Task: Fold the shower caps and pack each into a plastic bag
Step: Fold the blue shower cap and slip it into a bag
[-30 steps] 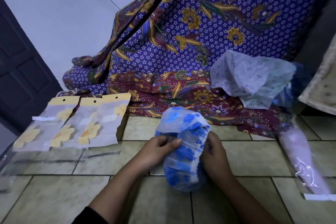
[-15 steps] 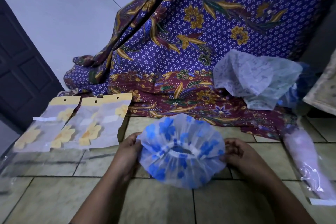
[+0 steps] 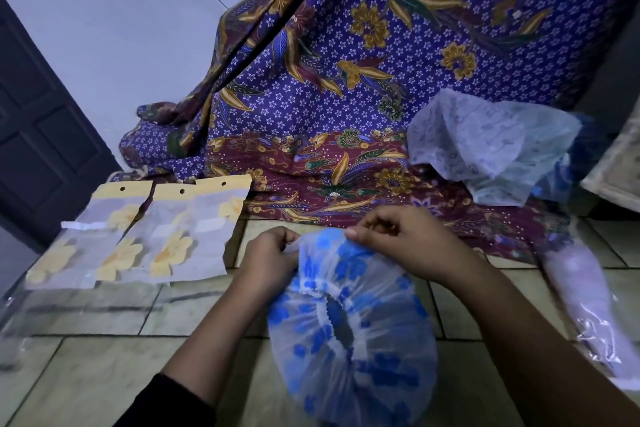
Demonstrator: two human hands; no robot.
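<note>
A clear shower cap with blue flowers (image 3: 363, 354) hangs over the tiled floor, its white elastic opening facing me. My left hand (image 3: 268, 258) grips its top left edge. My right hand (image 3: 398, 244) pinches the top edge beside it, fingers curled. Two packed bags with yellow headers and yellow-flowered caps (image 3: 138, 239) lie flat at the left. A pile of loose pale caps (image 3: 491, 146) rests on the patterned cloth at the right. A rolled pinkish cap in a clear bag (image 3: 585, 298) lies at the far right.
A purple and maroon batik cloth (image 3: 346, 97) drapes down the back and onto the floor. Clear empty plastic bags (image 3: 52, 315) lie at the left on the tiles. A dark door (image 3: 38, 135) stands at the far left, and a cushion edge (image 3: 620, 170) at the right.
The blue cap was held stretched wide between both hands. Now both hands have come together at its top edge, and the cap hangs lower and nearer to me.
</note>
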